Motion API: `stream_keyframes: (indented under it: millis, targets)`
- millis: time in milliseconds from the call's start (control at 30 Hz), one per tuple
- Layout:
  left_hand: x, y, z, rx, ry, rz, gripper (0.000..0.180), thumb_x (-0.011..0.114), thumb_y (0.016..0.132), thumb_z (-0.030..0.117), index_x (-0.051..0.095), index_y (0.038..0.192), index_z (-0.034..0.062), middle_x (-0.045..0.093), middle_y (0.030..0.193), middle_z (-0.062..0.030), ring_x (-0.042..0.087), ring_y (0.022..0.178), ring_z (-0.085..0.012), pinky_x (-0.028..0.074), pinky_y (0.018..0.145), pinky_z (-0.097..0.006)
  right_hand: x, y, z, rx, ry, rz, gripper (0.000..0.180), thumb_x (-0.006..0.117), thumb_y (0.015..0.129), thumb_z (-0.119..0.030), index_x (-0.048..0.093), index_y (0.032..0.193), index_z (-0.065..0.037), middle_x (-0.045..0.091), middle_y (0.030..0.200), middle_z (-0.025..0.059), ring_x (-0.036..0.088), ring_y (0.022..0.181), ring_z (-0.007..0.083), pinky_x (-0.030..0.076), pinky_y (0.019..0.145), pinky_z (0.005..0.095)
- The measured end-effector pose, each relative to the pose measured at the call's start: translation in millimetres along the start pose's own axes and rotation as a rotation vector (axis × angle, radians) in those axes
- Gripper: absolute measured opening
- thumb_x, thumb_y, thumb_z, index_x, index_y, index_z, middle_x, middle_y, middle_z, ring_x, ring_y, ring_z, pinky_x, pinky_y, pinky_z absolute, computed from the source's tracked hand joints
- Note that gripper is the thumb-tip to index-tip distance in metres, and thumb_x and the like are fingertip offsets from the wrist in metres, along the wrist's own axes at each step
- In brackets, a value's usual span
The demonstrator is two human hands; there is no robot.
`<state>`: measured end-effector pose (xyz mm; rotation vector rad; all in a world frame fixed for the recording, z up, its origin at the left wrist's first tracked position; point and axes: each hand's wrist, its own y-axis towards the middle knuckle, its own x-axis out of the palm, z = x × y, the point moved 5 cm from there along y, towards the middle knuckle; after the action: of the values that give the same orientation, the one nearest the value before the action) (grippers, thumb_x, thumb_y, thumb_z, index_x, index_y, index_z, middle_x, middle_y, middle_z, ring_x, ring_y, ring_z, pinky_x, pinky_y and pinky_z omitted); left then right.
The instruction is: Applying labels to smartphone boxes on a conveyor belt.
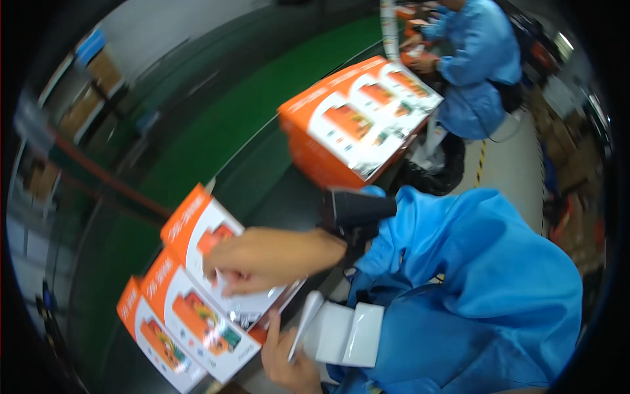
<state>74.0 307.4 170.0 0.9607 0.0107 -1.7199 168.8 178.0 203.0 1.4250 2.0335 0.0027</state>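
Three orange and white printed cartons stand side by side at the lower left. My right hand (239,266) reaches out from a blue sleeve and rests on the top face of the nearest carton (210,230), pinching a small white label (220,281) against it. A black device (354,210) sits at that wrist. Near the lower edge my left hand (289,361) grips a white sheet of label backing (338,331) that curls up beside the cartons. The other two cartons (197,322) lie just below and left of my right hand.
A second group of orange and white cartons (361,118) lies farther along the dark work surface (275,190). A green belt (216,131) runs alongside. A co-worker in a blue coat (476,65) works at the top right. A black bag (436,174) stands by the floor.
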Motion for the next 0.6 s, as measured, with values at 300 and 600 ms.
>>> stream_keyframes:
  millis: [300,600]
  targets:
    - [17,9,16,0.083,-0.15,-0.027,0.04,0.044,0.085,0.033,0.057,0.082,-0.0048,0.059,0.088,-0.0176,0.057,0.081,-0.0311,0.044,0.074,-0.037,-143,-184,-16,0.214,-0.153,0.803,0.017,0.055,0.081,-0.018,0.054,0.087,-0.002,0.056,0.075,0.0038,0.054,0.067,0.0095,0.044,0.06,0.0223]
    - [97,1,-51,-0.287,-0.337,-0.189,0.036,0.045,0.086,0.031,0.051,0.079,-0.0038,0.055,0.077,-0.0117,0.052,0.07,-0.0186,0.043,0.065,-0.032,-255,-396,171,0.714,0.2,1.669,0.033,0.054,0.08,-0.031,0.045,0.103,-0.008,0.045,0.099,0.0057,0.045,0.085,0.0133,0.042,0.07,0.0287]
